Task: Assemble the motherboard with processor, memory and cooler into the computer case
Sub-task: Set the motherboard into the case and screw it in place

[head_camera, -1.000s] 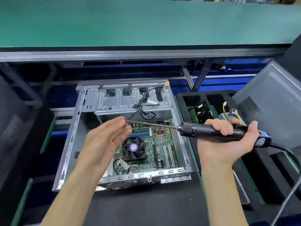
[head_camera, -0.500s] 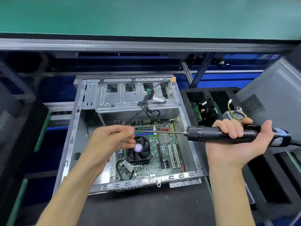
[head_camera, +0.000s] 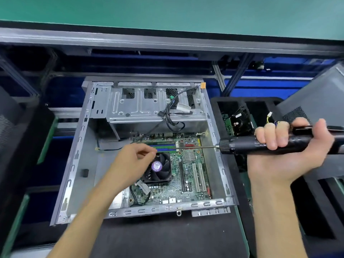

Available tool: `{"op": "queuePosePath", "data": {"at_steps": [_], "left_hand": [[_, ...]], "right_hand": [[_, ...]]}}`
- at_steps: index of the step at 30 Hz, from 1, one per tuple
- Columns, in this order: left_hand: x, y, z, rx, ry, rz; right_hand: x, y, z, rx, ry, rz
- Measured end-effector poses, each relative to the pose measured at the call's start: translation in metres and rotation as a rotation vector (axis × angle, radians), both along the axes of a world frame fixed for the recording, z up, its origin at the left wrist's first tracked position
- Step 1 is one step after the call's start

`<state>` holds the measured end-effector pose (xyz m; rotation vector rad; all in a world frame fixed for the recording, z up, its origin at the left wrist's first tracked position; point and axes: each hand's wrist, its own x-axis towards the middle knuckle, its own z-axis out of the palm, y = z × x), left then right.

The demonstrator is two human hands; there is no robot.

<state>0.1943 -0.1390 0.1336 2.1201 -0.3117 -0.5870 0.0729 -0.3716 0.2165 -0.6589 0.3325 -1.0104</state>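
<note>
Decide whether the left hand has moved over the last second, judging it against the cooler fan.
Yes. The left hand has dropped from above the cooler fan to beside it, fingertips pinched at the screwdriver tip.

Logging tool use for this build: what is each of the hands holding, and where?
Right hand grips the electric screwdriver around its black body. Left hand pinches at the bit's tip; whether it holds a screw cannot be told.

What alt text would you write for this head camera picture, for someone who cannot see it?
Seen from above, a person's right hand holds a black electric screwdriver sideways while the left hand pinches at the tip of its long bit, over an open metal computer case. Inside lies a green motherboard with a black cooler fan.
</note>
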Motion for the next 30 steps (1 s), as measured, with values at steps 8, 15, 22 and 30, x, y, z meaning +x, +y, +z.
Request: {"op": "queuePosePath", "data": {"at_steps": [8,15,22,30], "left_hand": [[-0.014,-0.018,-0.022,0.408,-0.347,-0.440],[-0.017,-0.028,-0.022,0.400,-0.463,-0.424],[-0.014,-0.029,-0.031,0.366,-0.430,-0.507],[-0.014,-0.026,-0.031,0.334,-0.443,-0.512]], "right_hand": [[0.008,0.012,0.006,-0.338,0.020,0.127],[0.023,0.022,-0.001,-0.506,0.119,0.090],[0.041,0.024,-0.014,-0.671,0.167,0.073],[0.053,0.025,-0.019,-0.754,0.196,0.040]]}}
